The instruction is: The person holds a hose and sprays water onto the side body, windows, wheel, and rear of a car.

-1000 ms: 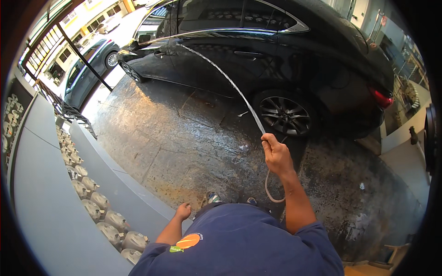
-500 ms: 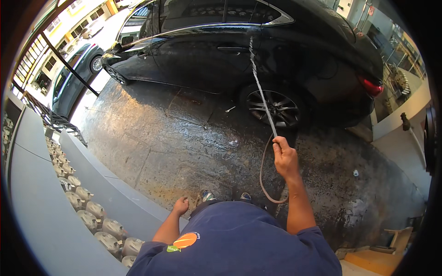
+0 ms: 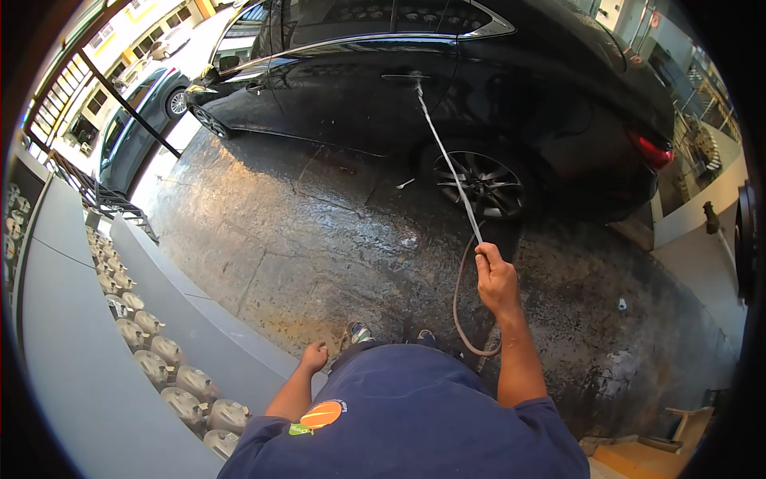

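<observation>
My right hand [image 3: 498, 275] is closed round the end of a hose, held out ahead of me. The brownish hose [image 3: 456, 307] hangs from the fist in a loop that passes behind my right forearm. A thin white stream of water [image 3: 448, 160] shoots up and forward from the fist. It strikes the side of a black car [image 3: 335, 100] at the rear door handle [image 3: 405, 77]. The car's rear wheel [image 3: 481, 184] lies just right of the stream. My left hand [image 3: 315, 356] hangs low beside my body, its fingers curled in, with nothing seen in it.
Wet dark concrete [image 3: 319, 231] lies between me and the car. At my left runs a low grey wall [image 3: 199, 311] beside several rounded metal meters [image 3: 167, 351]. A small white scrap [image 3: 621, 304] lies on the floor at right. Another car [image 3: 140, 124] stands beyond the gate.
The water stream has shifted left, from the panel behind the rear door handle onto the handle. The view has turned slightly. My left hand stays at my side.
</observation>
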Action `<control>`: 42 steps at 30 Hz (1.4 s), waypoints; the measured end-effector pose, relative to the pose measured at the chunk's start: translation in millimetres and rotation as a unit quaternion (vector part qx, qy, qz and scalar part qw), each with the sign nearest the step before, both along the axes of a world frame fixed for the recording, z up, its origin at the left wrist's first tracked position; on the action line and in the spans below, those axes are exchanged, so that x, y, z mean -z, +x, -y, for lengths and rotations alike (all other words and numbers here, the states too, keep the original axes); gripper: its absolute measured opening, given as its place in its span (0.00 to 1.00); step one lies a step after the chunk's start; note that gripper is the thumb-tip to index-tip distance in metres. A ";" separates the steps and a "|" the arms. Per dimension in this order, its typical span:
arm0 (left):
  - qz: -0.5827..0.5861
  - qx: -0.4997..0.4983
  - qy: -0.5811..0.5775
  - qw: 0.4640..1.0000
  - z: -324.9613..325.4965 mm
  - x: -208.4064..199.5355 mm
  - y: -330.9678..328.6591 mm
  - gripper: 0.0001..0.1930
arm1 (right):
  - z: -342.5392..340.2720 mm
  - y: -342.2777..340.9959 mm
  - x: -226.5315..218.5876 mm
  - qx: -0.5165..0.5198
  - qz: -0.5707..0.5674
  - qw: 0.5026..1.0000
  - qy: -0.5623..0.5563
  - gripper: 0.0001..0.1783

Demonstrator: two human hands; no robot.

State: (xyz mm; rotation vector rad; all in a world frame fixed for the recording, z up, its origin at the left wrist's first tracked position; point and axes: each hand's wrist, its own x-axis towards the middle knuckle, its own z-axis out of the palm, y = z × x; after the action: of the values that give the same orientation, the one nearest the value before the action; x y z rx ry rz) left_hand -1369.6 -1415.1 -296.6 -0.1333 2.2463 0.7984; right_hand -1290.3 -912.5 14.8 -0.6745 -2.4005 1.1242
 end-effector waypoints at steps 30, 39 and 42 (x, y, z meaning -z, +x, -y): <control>0.010 0.050 -0.001 0.999 -23.3 -16.7 23.4 0.23 | -11.0 78.0 16.3 0.056 0.041 0.997 -0.018 0.06; -0.027 0.086 0.032 0.995 -29.7 -8.9 -1.6 0.22 | 32.9 80.8 49.1 0.031 0.135 0.990 -0.007 0.08; 0.002 0.071 0.018 0.997 -22.6 -2.8 3.0 0.22 | 46.2 84.4 58.2 -0.019 0.126 0.991 0.037 0.09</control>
State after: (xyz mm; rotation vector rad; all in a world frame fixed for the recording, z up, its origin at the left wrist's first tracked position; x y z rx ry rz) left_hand -1366.5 -1392.5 -293.8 0.0413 2.2085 0.7601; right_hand -1205.9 -958.7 -43.4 -0.7901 -2.6614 1.0115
